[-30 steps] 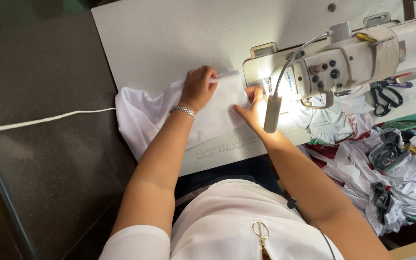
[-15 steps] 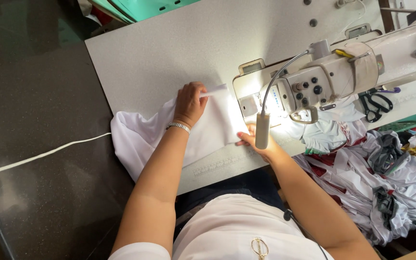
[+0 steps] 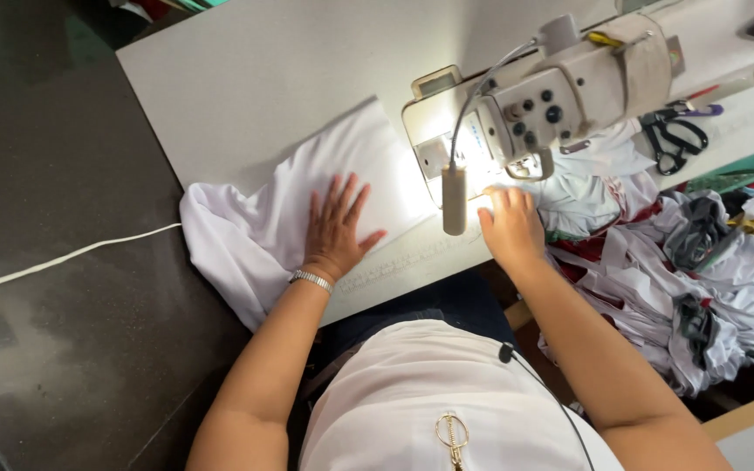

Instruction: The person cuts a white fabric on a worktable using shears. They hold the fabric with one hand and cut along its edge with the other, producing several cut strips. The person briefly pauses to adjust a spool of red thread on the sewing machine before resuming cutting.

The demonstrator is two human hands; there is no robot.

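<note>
Left hand [image 3: 335, 228] lies flat, fingers spread open, pressing the white cloth [image 3: 307, 205] at centre frame. The cloth runs from the table's [image 3: 246, 78] left edge, where part hangs off, toward the sewing machine [image 3: 551, 96] at upper right. Right hand [image 3: 511, 228] sits just below the machine head, beside the lamp [image 3: 453, 199]; fingers curled down onto the lit bed, and whether they pinch the cloth cannot be told.

Risks, as judgement: the right fingertips are close to the needle area, so a slip there could catch a finger. The overhanging cloth could drag and pull the seam off line. The heap of garments [image 3: 682, 262] at right crowds the machine and could snag.

Scissors [image 3: 675, 139] lie at upper right, behind the machine. No packages or signs in view; a label on the machine is too small to make out.
</note>
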